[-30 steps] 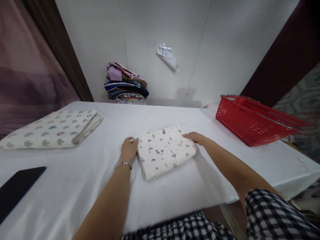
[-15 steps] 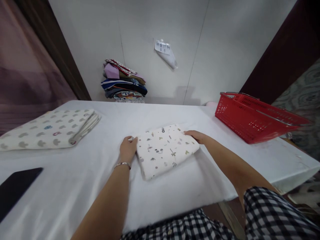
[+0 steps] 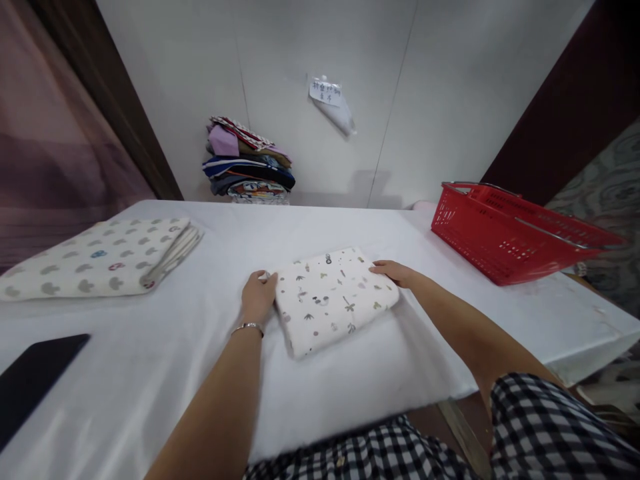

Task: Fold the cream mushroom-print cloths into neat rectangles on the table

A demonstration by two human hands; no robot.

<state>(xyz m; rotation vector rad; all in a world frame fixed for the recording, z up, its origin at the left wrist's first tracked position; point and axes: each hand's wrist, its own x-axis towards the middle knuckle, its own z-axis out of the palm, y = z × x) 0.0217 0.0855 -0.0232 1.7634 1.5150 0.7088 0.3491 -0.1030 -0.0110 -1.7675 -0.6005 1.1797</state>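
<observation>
A folded white cloth (image 3: 335,300) with small printed leaves and dots lies on the white-covered table (image 3: 210,373) in front of me. My left hand (image 3: 259,295) is closed on its left edge, the fingertips partly hidden. At the cloth's upper right edge, my right hand (image 3: 393,271) grips the border, with the thumb and fingers pressed on it. Farther left lies a larger folded cloth (image 3: 105,260) with grey mushroom-like shapes, which neither hand touches.
A red basket (image 3: 505,233) stands at the table's right side. Folded fabrics (image 3: 250,163) are piled by the wall behind the table. A dark flat object (image 3: 37,380) lies at the near left. A paper note (image 3: 325,91) hangs on the wall.
Almost nothing differs; the view has shifted very slightly, and both hands keep the same places on the folded cloth.
</observation>
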